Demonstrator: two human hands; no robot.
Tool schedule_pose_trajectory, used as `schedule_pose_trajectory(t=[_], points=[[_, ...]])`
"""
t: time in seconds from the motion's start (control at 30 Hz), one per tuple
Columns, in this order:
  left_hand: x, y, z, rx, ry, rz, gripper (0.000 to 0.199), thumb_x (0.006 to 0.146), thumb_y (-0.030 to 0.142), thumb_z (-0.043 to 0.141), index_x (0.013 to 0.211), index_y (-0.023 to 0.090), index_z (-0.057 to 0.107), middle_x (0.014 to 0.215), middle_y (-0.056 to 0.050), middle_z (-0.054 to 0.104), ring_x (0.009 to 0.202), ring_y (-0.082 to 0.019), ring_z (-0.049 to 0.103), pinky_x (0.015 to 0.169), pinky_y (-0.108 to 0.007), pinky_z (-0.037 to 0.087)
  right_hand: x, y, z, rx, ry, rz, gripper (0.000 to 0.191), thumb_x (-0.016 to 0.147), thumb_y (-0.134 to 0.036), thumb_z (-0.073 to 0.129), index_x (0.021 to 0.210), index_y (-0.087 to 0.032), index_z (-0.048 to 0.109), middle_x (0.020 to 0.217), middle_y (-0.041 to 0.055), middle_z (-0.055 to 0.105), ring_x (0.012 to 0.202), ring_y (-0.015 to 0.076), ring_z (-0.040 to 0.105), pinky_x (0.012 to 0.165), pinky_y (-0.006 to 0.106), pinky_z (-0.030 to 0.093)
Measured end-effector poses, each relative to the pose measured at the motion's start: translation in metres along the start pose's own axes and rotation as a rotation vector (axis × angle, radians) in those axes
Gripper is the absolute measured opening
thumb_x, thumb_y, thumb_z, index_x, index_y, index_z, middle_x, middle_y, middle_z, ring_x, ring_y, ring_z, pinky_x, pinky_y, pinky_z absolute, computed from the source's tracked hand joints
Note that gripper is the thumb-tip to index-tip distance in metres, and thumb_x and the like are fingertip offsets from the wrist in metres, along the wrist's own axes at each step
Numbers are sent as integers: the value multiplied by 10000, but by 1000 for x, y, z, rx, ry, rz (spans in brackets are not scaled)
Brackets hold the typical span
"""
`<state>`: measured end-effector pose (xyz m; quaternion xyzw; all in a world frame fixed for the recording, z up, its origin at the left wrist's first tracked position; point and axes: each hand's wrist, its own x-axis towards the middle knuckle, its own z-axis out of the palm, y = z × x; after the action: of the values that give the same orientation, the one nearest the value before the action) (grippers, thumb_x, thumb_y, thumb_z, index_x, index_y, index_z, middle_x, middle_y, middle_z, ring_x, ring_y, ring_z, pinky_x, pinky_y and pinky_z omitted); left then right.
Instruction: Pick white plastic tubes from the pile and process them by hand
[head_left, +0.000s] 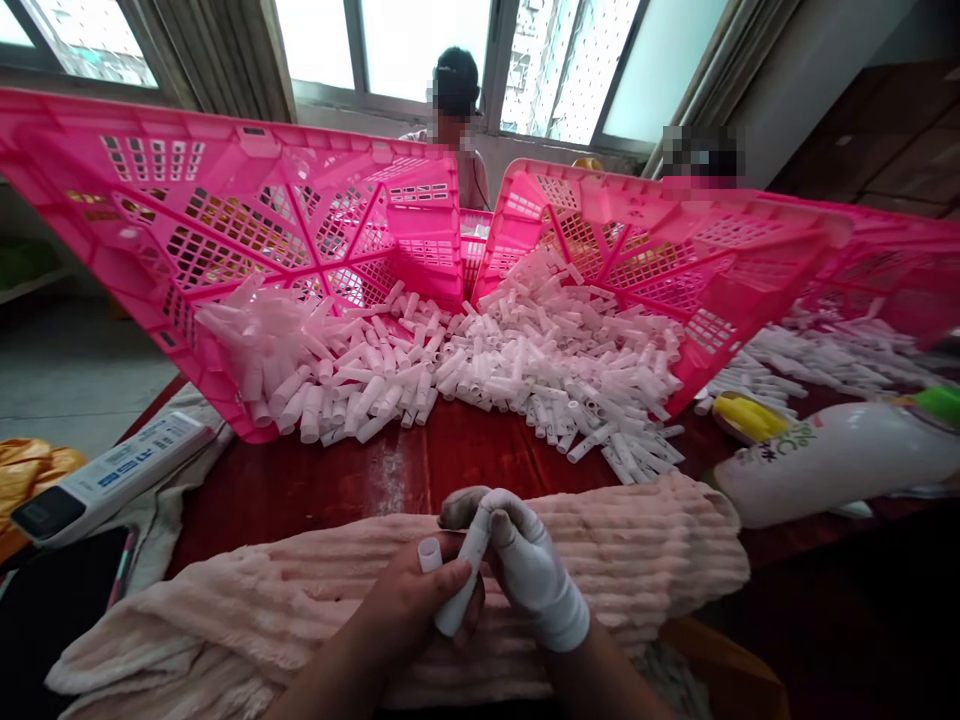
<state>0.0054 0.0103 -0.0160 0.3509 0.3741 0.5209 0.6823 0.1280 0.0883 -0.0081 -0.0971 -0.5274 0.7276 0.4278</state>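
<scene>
My left hand (401, 605) is bare and closed around a white plastic tube (454, 608), which slants with its lower end toward me. The open end of another white tube (430, 554) pokes up between the fingers of that same hand. My right hand (538, 578) wears a white glove with greyed fingertips. Its thumb and fingers pinch the upper end of the slanted tube, hiding that end. Both hands are over a pale pink ribbed towel (622, 545). Beyond it, a heap of similar white tubes (495, 360) spills onto the dark red table (382, 465).
Two tilted pink plastic baskets (315, 265) (720, 275) stand behind the heap. On the right lies a white bottle (832, 455) beside a yellow object (750, 415). A white-and-blue box (124, 470) and a dark flat device (67, 590) are at left. A person (455, 100) sits opposite.
</scene>
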Motion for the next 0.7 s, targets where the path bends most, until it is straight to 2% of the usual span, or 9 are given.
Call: schedule_pose_trajectory(t=[0.1, 0.2, 0.37, 0.53, 0.63, 0.7], points=[[-6, 3, 1, 262, 123, 31, 434, 713, 489, 714, 965, 147, 625, 682, -8, 644, 545, -120, 569, 509, -208, 450, -6, 10, 3, -28, 132, -40, 370, 1045, -494, 637, 911, -149, 636, 925, 81, 558, 901, 244, 545, 835, 313, 479], [-14, 7, 3, 491, 230, 34, 416, 762, 475, 665, 1059, 185, 640, 822, -28, 685, 656, -162, 614, 595, -245, 495, -7, 12, 3, -60, 167, -51, 380, 1036, -486, 656, 885, -138, 644, 901, 83, 566, 850, 223, 556, 799, 269, 489], [-14, 13, 8, 657, 233, 121, 278, 850, 405, 564, 1024, 221, 679, 986, -42, 723, 937, -229, 641, 827, -274, 480, -9, 11, 3, 10, 250, 28, 496, 992, -604, 661, 874, -123, 633, 881, 98, 575, 817, 232, 574, 740, 259, 520], [-13, 12, 13, 758, 270, 162, 236, 861, 371, 552, 1006, 228, 672, 959, -35, 717, 909, -218, 633, 819, -261, 457, -16, 12, 5, -128, 316, 19, 543, 968, -642, 665, 864, -109, 653, 872, 109, 584, 818, 248, 590, 759, 270, 527], [-11, 3, 16, 620, 237, 129, 309, 849, 455, 539, 949, 188, 657, 847, -47, 689, 779, -199, 611, 716, -259, 467, -17, 18, 17, -35, 314, 18, 519, 952, -636, 694, 863, -127, 637, 901, 102, 585, 842, 261, 594, 808, 311, 530], [-9, -3, 18, 519, 193, 69, 375, 837, 502, 526, 950, 164, 643, 803, -50, 665, 704, -183, 579, 643, -256, 461, -19, 19, 23, 49, 327, 63, 460, 913, -578, 771, 888, -145, 618, 996, 95, 572, 910, 276, 584, 844, 332, 529]])
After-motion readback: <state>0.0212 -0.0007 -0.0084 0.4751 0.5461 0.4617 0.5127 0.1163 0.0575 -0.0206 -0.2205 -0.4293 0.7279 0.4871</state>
